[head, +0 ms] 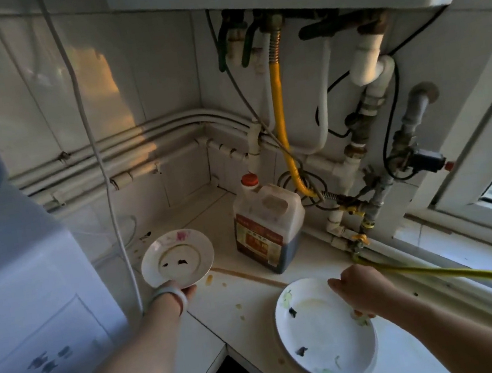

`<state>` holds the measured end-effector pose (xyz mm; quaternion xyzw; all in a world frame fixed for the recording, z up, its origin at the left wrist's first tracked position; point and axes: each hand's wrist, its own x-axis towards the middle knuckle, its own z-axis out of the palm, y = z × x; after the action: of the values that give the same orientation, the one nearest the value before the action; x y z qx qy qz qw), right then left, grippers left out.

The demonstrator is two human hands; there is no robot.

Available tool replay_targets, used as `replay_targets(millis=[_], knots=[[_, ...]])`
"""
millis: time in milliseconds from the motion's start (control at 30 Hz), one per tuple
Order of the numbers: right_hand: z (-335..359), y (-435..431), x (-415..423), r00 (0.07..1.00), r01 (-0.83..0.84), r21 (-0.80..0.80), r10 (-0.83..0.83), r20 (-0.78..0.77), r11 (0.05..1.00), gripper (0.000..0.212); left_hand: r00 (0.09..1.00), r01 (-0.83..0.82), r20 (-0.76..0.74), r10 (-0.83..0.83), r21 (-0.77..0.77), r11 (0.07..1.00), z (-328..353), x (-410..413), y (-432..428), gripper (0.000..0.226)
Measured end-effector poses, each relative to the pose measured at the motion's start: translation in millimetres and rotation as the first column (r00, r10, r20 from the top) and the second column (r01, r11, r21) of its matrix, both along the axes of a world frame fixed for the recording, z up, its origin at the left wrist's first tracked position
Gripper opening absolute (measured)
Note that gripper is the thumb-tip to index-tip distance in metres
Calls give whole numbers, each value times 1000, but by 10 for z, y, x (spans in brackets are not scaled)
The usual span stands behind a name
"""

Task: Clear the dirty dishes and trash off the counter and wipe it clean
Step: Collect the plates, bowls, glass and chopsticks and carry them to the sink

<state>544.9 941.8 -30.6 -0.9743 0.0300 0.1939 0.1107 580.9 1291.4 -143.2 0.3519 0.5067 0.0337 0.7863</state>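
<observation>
**Two dirty plates, a hand on each**

The left hand [191, 290], a pale bangle at its wrist, holds the small white flower-patterned plate [177, 257] by its near rim, at the left of the white tiled bench [226, 317]. Dark scraps cling to its middle.

The right hand [357, 288] curls its fingers over the far right rim of the larger white plate [323, 328], which sits at the near edge.

Brownish drips mark the bench between them. A red-capped plastic jug of dark liquid [269, 230] stands further back, near the pipes.
</observation>
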Motion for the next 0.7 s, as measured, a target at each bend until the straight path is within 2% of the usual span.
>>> replay_targets(millis=[133, 267, 367, 567, 700], knots=[[22, -82, 16, 1000, 7, -8, -7, -5, 1000, 39, 997, -46, 64, 54, -124, 991, 11, -13, -30, 41], [1, -109, 53, 999, -25, -33, 24, -26, 999, 36, 999, 36, 39, -36, 4, 999, 111, -57, -76, 44], [-3, -88, 30, 998, 5, 73, 0, -67, 997, 36, 992, 113, 45, -116, 54, 992, 330, -202, -232, 40], [22, 22, -168, 988, 100, 302, -58, -146, 948, 33, 950, 307, -17, -311, 216, 927, 699, -715, -612, 47], [-89, 42, -309, 973, 201, 492, -115, -200, 847, 43, 894, 445, -62, -443, 217, 869, 794, -1001, -857, 39]])
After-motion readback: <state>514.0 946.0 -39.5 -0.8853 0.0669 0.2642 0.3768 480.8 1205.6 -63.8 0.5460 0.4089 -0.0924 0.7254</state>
